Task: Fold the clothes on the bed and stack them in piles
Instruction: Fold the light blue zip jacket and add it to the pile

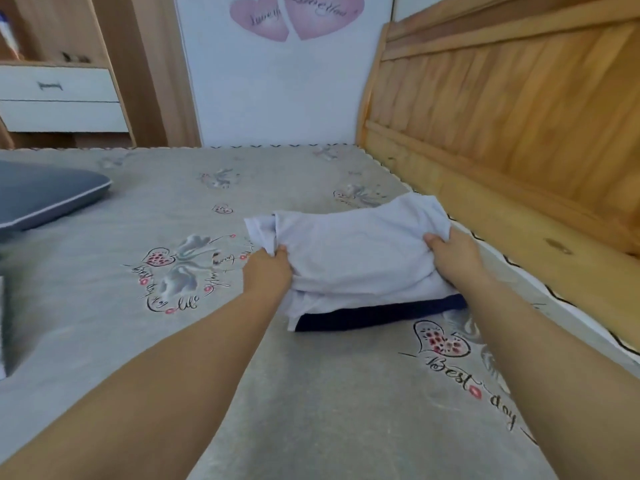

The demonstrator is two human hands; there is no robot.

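Both hands, left hand (268,270) and right hand (452,256), grip the side edges of a folded white garment (356,251) atop a folded navy garment (377,315) (stacking looks underway) on the bedsheet (311,393), printed "Best day", right beside the wooden bed frame (502,140).

Both hands (thumbs up) on white garment (356,251)

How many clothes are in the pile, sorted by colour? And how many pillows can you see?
White folded clothes, gripped at both ends by the left hand and the right hand: 1 that I can tell apart
Navy folded clothes, at the bottom: 1
Grey-blue pillow: 1
Total: 3
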